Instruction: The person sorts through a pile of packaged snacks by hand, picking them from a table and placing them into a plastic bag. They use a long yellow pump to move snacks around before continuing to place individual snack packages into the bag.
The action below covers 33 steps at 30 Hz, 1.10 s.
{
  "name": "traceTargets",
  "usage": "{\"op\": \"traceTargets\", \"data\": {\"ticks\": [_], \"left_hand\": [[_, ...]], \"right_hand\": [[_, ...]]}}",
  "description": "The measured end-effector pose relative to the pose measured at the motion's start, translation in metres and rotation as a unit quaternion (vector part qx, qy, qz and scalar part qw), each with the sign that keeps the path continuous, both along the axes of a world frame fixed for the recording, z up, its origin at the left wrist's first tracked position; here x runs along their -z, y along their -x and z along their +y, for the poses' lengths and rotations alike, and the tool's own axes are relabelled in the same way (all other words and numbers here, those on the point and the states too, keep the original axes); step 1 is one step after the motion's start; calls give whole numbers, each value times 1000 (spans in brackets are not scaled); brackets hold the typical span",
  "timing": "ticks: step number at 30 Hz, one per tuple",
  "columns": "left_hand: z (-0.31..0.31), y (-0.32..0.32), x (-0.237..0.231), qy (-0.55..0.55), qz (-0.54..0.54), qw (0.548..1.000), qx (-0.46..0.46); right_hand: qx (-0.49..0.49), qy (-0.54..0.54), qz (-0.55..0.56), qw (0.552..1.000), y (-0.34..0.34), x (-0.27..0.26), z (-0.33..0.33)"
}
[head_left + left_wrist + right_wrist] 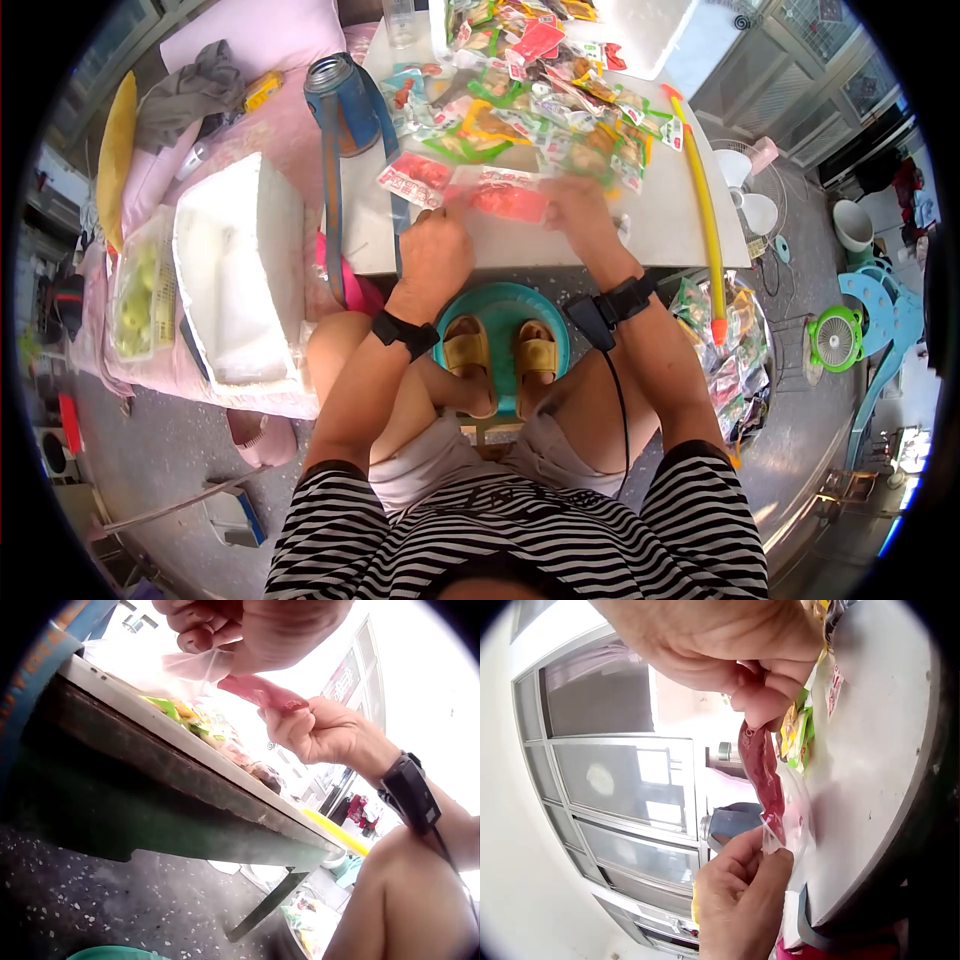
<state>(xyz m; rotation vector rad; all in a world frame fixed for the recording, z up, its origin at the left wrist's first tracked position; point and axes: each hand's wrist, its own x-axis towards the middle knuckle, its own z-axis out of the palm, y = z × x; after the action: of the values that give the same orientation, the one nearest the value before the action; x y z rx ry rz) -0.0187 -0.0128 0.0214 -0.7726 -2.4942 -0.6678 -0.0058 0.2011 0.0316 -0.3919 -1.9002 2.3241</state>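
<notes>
Above the near edge of the table, both hands hold a small red packet (505, 196) with a clear plastic end. My left hand (437, 246) pinches the clear plastic (772, 834) between thumb and fingers. At the other end, my right hand (583, 222) pinches the packet's red part (259, 691). The packet stretches between the two hands, and in the right wrist view its red part looks creased. Close beyond my left hand lies another red and white packet (415, 178). A heap of colourful snack packets (540, 110) covers the table's far side.
A blue bottle (342, 105) with a strap stands at the table's left. A yellow tube (703, 200) lies along the right edge. White foam boxes stand on the bed (240, 285) and at the table's back. Below are a teal basin (505, 300) and a packet-filled container (735, 350).
</notes>
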Motion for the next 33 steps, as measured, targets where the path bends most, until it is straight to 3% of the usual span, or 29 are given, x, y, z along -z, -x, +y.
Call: {"op": "traceTargets", "data": {"ticks": [2,4,6,12,15,18,19,20,22,23,25,27,28,32,33], "left_hand": [[0,2,5,-12,-5,1000,-4],[1,3,7,5,-11,1000,-8],[1,3,5,12,-6,1000,-12],[-6,6,-2,-8,13,1000,-26],[-11,11,-2,-21,11,999,-34],[-11,9,-6,-33,10,999,-15],[-10,6,-8,-37,15,999,-1],[-9,4,-9,-41,21,999,12],[-3,0,-7,-64,23,996,54],[0,-2,-4,-76,25,994,75],[2,-2,1,-57,12,996,72],[-1,-3,0,-43,-5,998,51],[-2,-2,-3,-65,-22,997,40],[-7,-1,-7,-38,-50,998,0],[-7,-1,-6,-34,-56,998,-1]], "right_hand": [[-85,-81,105,987,2,18,-5],[-130,-66,76,986,3,15,-19],[-136,46,-89,986,7,9,-36],[-134,74,-52,987,24,15,-51],[-80,23,-88,993,30,13,-49],[-88,116,-55,988,27,16,-46],[-121,-31,76,989,29,21,-45],[-149,-177,203,951,32,29,-44],[-190,-319,301,878,37,46,-47],[-207,-321,281,880,40,56,-52],[-230,-241,168,928,39,50,-64],[-228,-60,-22,972,35,30,-77],[-189,-22,-73,979,30,13,-83],[-164,-223,-21,961,48,41,-92],[-186,-230,-33,955,48,39,-91]]}}
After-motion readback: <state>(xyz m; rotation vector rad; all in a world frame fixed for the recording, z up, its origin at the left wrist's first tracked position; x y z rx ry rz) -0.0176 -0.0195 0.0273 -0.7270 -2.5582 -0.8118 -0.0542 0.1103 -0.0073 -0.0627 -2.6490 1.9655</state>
